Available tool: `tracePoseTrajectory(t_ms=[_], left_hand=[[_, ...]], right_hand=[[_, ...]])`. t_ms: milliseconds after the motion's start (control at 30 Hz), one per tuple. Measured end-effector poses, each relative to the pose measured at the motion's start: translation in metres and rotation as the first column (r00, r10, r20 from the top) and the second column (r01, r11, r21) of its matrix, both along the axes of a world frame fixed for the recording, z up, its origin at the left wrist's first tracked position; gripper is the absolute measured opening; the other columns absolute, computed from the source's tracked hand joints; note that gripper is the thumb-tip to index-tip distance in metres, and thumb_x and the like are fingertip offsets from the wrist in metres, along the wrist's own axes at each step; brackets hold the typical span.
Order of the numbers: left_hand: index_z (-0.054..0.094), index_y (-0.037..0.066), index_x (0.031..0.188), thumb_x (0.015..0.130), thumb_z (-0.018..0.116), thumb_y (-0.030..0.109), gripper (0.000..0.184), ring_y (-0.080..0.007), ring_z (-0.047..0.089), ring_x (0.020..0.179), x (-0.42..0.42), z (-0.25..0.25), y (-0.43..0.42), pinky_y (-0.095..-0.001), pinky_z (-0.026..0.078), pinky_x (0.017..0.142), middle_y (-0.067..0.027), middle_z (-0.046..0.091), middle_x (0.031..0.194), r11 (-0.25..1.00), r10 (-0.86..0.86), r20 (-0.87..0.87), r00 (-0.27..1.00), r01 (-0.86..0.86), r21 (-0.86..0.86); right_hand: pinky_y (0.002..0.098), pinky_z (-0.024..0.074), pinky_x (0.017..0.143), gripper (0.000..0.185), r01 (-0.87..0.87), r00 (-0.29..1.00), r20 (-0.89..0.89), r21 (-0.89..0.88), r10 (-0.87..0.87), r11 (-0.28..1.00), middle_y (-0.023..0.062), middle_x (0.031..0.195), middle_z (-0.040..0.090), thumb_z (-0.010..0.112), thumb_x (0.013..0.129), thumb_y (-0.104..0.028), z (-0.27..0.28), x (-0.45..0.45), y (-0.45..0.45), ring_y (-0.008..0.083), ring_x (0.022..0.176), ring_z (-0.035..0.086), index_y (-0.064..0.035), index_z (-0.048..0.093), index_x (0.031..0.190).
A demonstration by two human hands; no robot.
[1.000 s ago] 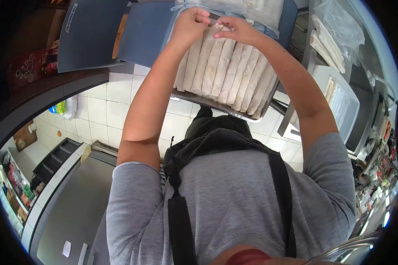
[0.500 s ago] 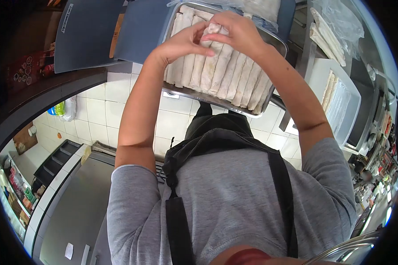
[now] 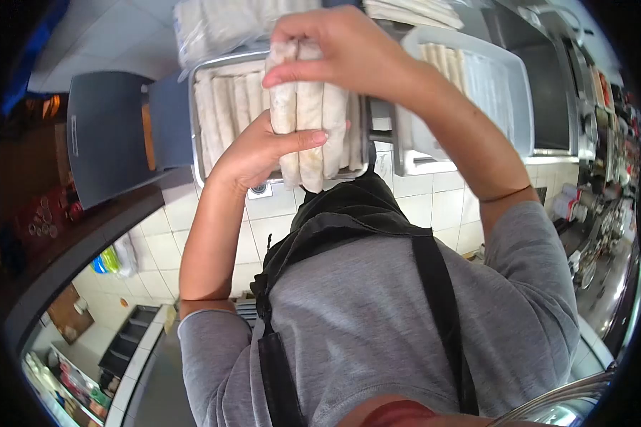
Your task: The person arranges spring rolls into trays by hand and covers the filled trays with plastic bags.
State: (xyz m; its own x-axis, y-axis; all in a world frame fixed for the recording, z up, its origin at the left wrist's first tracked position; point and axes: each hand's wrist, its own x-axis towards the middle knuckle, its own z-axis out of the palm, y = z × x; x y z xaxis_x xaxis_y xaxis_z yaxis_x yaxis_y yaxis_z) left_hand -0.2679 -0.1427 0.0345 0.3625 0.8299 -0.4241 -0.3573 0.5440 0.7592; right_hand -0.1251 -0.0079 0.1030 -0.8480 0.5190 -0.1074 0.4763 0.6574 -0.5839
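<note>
A firm grip is kept by both hands on one bundle of long pale rolls (image 3: 310, 117), of which at least three can be counted. By the left hand (image 3: 260, 148) the lower part is clasped: the thumb is laid across the front of the rolls, while most of the fingers are hidden behind them. By the right hand (image 3: 345, 53) the upper ends are pinched, with the thumb pressed on the front and the other fingers curved over the top. The rolls are held side by side, close together, and their lower ends are extended past the near rim of a metal tray (image 3: 195, 128).

In this tray, other rolls (image 3: 224, 110) of similar colour are lined up in a row, seen to the left of the bundle; a few more are seen to its right. Behind the tray, plastic bags (image 3: 221, 32) with whitish contents are placed. To the right, a translucent container (image 3: 521, 110) is set, in which rolls of similar shape (image 3: 441, 58) are held beside some clear plastic (image 3: 490, 89). On the left side, a blue-grey panel (image 3: 110, 135) is seen near the tray. Nearer to the camera, a black apron (image 3: 356, 203) is worn over a grey shirt (image 3: 370, 306), and pale tiles (image 3: 427, 192) are seen below.
</note>
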Motion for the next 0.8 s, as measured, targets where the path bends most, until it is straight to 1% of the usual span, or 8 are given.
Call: tracePoseTrajectory(t_ms=[100, 167, 233, 300, 333, 367, 467, 800], left_hand=[[0.051, -0.005, 0.135, 0.087, 0.074, 0.01, 0.056, -0.0267, 0.065, 0.113, 0.049, 0.04, 0.026, -0.0393, 0.052, 0.099, -0.0186, 0.066, 0.124, 0.998, -0.051, 0.166, 0.985, 0.057, -0.031], [0.051, -0.006, 0.134, 0.087, 0.073, 0.009, 0.054, -0.0282, 0.066, 0.112, 0.091, 0.054, 0.047, -0.0402, 0.053, 0.099, -0.0195, 0.066, 0.122, 0.995, -0.091, 0.211, 0.973, 0.096, -0.013], [0.05, -0.007, 0.134, 0.087, 0.072, 0.008, 0.054, -0.0283, 0.066, 0.112, 0.138, 0.065, 0.069, -0.0403, 0.053, 0.099, -0.0194, 0.066, 0.121, 0.992, -0.127, 0.254, 0.959, 0.121, 0.039], [0.048, -0.007, 0.135, 0.089, 0.07, 0.007, 0.053, -0.0289, 0.064, 0.114, 0.183, 0.064, 0.092, -0.0411, 0.051, 0.102, -0.0199, 0.065, 0.123, 0.986, -0.163, 0.289, 0.943, 0.16, 0.036], [0.046, -0.008, 0.136, 0.09, 0.069, 0.009, 0.055, -0.0302, 0.063, 0.117, 0.204, 0.058, 0.102, -0.0418, 0.05, 0.104, -0.0213, 0.063, 0.126, 0.982, -0.187, 0.31, 0.932, 0.182, 0.045], [0.044, -0.009, 0.138, 0.091, 0.068, 0.01, 0.056, -0.0315, 0.062, 0.119, 0.226, 0.05, 0.113, -0.0425, 0.048, 0.106, -0.0227, 0.062, 0.129, 0.978, -0.209, 0.332, 0.92, 0.203, 0.054], [0.047, -0.007, 0.136, 0.09, 0.068, 0.01, 0.053, -0.029, 0.063, 0.117, 0.286, 0.006, 0.144, -0.042, 0.049, 0.105, -0.0196, 0.063, 0.126, 0.972, -0.188, 0.35, 0.918, 0.226, -0.071], [0.054, -0.001, 0.129, 0.091, 0.068, 0.018, 0.045, -0.0258, 0.062, 0.114, 0.366, -0.059, 0.183, -0.0427, 0.047, 0.103, -0.0129, 0.064, 0.123, 0.918, 0.126, 0.347, 0.929, 0.023, -0.396]], right_hand=[[0.0376, 0.0493, 0.067, 0.05, -0.061, 0.953, -0.294, 0.031, 0.067, 0.998, 0.0092, 0.082, 0.069, 0.072, 0.084, -0.054, 0.005, 0.05, 0.043, 0.0233, 0.078, 0.067, -0.0085, 0.071, 0.104], [0.0451, 0.0322, 0.114, 0.059, 0.037, 0.98, 0.187, -0.513, 0.07, 0.857, 0.0172, 0.138, 0.053, 0.07, 0.09, -0.042, 0.079, 0.078, 0.087, 0.0317, 0.131, 0.047, -0.0061, 0.055, 0.135], [0.0446, 0.0381, 0.106, 0.053, 0.31, 0.914, -0.131, -0.385, -0.384, 0.869, 0.0168, 0.133, 0.055, 0.07, 0.09, -0.031, 0.047, 0.153, 0.073, 0.0307, 0.128, 0.049, -0.0031, 0.056, 0.132], [0.0362, 0.0514, 0.081, 0.056, 0.359, 0.795, -0.282, -0.496, -0.537, 0.791, 0.009, 0.101, 0.071, 0.066, 0.089, -0.056, 0.017, 0.227, 0.086, 0.0201, 0.093, 0.067, -0.0074, 0.068, 0.118], [0.0367, 0.0498, 0.087, 0.061, 0.372, 0.783, -0.171, -0.642, -0.598, 0.67, 0.0093, 0.111, 0.069, 0.063, 0.091, -0.057, 0.013, 0.254, 0.083, 0.0212, 0.1, 0.066, -0.006, 0.064, 0.124], [0.0372, 0.0483, 0.094, 0.066, 0.379, 0.772, -0.051, -0.763, -0.634, 0.523, 0.0097, 0.121, 0.066, 0.061, 0.092, -0.058, 0.01, 0.279, 0.079, 0.0222, 0.107, 0.065, -0.0045, 0.06, 0.13], [0.037, 0.0449, 0.1, 0.066, 0.29, 0.71, -0.006, -0.909, -0.704, 0.301, 0.0104, 0.128, 0.063, 0.059, 0.094, -0.055, -0.021, 0.338, 0.082, 0.0215, 0.115, 0.062, -0.0027, 0.055, 0.134], [0.0388, 0.0424, 0.105, 0.05, 0.226, 0.669, 0.143, -0.974, -0.73, 0.017, 0.011, 0.131, 0.061, 0.06, 0.097, -0.039, -0.127, 0.386, 0.142, 0.0226, 0.12, 0.058, -0.0046, 0.055, 0.133]])
